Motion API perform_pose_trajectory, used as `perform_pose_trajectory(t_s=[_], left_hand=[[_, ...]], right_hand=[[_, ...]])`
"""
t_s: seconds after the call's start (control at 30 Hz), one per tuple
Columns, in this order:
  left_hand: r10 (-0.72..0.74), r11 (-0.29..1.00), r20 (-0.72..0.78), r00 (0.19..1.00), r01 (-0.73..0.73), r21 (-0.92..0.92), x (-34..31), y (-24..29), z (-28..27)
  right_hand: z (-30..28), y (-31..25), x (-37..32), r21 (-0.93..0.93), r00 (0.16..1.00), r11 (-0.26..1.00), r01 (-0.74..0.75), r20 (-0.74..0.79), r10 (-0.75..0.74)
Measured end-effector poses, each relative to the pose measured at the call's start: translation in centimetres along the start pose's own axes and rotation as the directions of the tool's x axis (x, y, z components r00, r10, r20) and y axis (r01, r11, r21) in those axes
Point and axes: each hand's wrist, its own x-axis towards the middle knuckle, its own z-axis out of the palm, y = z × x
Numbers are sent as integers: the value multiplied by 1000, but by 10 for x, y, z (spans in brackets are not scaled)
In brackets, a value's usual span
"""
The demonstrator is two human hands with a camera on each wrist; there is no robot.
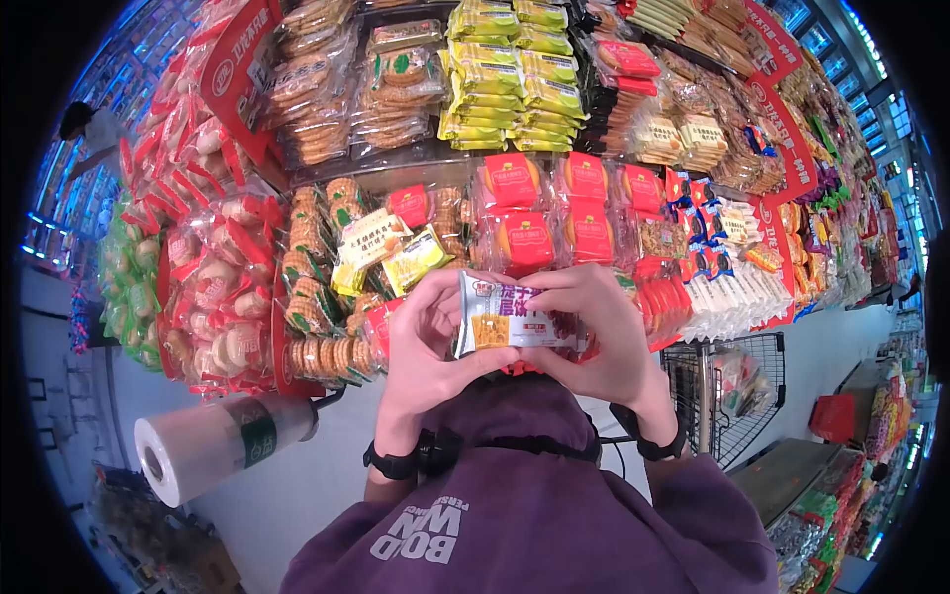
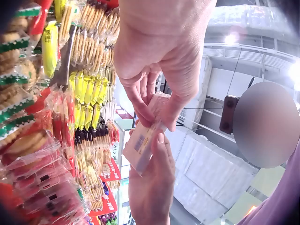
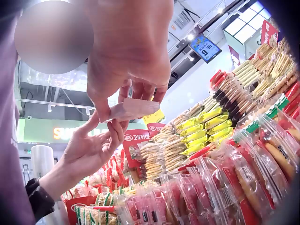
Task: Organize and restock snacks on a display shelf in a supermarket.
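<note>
Both hands hold one small biscuit packet in front of the chest, over the near edge of the display. It is white and silvery with purple lettering, a picture of square biscuits and dark grapes. My left hand pinches one end between thumb and fingers; the right hand grips the other end the same way. A barcode on the back of the packet shows in the left wrist view. From the right wrist, the packet appears nearly edge-on, with its crimped seam uppermost.
Bagged biscuits fill the tiered display, with yellow packets behind and red-labelled ones nearer. Loose packets lie on top at left. A plastic bag roll juts out at left; a wire basket stands at right.
</note>
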Motion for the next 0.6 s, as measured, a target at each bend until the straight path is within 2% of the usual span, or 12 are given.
perform_pose_trajectory(t_s=[0.27,0.4,0.53,0.6], left_hand=[[7,996,-47,999,-3,90,14,4,11],[-35,994,-86,996,44,103,19,3,17],[-9,986,-162,987,36,164,34,9,19],[4,983,-142,990,22,183,38,14,13]], right_hand=[[-24,11,16,-2,987,999,52,151,-51],[-57,7,33,-130,961,984,120,263,-82],[-104,9,67,-288,923,907,308,323,-210],[-130,12,96,-380,901,860,340,394,-182]])
